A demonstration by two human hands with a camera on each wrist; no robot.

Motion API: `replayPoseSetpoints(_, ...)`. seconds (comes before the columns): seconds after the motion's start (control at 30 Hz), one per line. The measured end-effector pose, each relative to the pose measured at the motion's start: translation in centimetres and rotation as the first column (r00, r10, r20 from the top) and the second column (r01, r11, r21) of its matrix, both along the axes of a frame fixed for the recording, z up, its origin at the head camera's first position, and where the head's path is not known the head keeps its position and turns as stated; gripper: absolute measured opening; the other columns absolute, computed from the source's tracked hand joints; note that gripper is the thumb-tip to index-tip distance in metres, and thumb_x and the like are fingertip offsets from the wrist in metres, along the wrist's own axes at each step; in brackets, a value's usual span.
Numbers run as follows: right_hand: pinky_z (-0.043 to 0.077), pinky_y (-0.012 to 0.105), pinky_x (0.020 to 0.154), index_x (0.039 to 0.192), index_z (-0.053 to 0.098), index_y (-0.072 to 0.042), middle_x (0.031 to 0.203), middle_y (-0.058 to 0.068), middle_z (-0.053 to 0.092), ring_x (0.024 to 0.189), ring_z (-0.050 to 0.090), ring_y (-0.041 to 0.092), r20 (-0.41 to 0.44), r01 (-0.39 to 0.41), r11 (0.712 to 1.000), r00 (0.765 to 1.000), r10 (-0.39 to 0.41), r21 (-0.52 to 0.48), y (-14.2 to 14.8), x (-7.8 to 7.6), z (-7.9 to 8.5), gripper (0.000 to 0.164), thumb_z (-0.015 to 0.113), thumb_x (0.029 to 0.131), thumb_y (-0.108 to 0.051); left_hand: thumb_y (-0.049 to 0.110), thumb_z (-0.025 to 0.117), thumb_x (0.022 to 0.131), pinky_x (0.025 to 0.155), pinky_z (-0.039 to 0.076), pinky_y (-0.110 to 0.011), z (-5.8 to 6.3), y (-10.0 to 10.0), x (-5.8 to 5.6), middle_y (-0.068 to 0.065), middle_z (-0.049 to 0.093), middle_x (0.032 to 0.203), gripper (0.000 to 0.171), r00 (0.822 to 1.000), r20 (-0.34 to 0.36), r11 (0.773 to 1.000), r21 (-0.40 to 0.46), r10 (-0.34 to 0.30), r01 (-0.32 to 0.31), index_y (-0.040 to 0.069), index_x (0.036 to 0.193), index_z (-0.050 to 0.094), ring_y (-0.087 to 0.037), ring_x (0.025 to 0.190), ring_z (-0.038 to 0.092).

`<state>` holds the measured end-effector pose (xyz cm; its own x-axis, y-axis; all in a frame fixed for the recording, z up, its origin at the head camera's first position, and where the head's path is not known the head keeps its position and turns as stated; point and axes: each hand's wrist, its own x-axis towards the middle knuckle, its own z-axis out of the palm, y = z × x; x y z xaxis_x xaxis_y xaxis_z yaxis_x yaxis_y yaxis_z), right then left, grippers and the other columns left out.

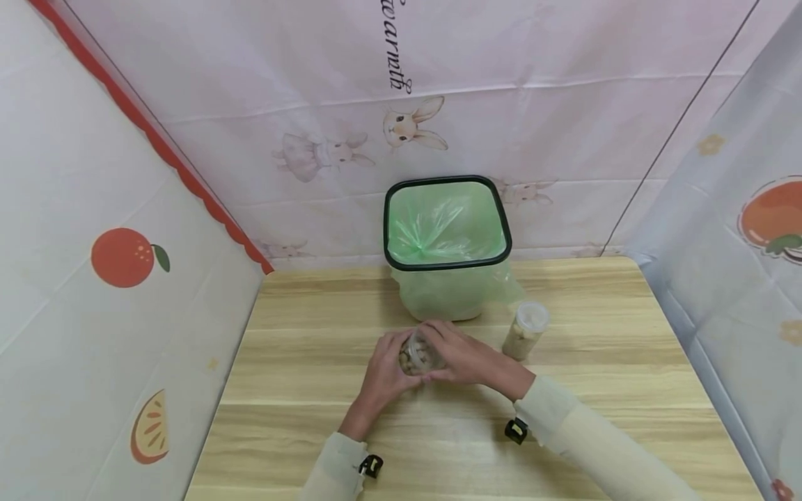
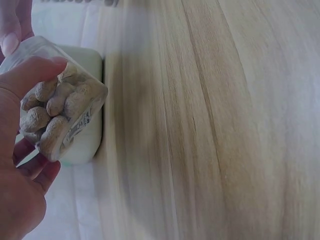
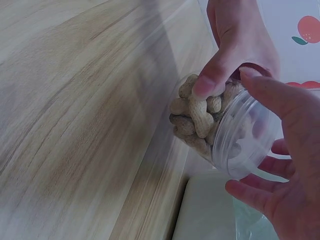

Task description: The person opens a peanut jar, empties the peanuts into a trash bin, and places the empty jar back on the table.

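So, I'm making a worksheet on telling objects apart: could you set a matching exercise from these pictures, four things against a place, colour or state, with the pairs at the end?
Things:
1. Peanut jar
2. Other jar
3. Bin rim
4. Bin liner

Descriptions:
A. Black
B. Standing on the wooden tabletop, untouched
C. Green and see-through
D. Held in the left grip and the right grip

Pairs: 1-D, 2-B, 3-A, 4-C
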<state>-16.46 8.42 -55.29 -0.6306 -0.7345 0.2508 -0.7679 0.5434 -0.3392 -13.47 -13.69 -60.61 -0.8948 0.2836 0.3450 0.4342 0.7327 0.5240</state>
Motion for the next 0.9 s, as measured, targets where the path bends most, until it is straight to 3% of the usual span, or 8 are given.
replayPoseSetpoints(0.4,0.056,0.041,0.105,0.149,0.046,0.000,0.144,0.017,0.052,0.131,0.056,0.028,0.051,0.065,0.998,0.996,-0.066,0.023,-0.3,0.0,0.4,0.091,0.088,0.081,-0.044,0.036,0.098,0.066,0.097,0.059,-0.039,1.2,0.4,0.3,-0.009,0.062,0.127,0.088,0.998,-0.069,0.992,-0.123,0.003,-0.011,0.006,0.140,0.059,-0.024,0.117,0.060)
replayPoseSetpoints(0.9,0.060,0.041,0.097,0.139,0.055,0.001,0.134,0.017,0.058,0.120,0.062,0.028,0.085,0.127,0.990,0.989,-0.123,-0.053,0.0,0.3,0.8,0.088,0.094,0.071,-0.040,0.032,0.095,0.069,0.103,0.058,-0.041,1.8,0.7,0.6,-0.011,0.061,0.134,0.088,0.996,-0.051,0.995,-0.079,-0.068,0.063,0.005,0.142,0.055,-0.024,0.120,0.062)
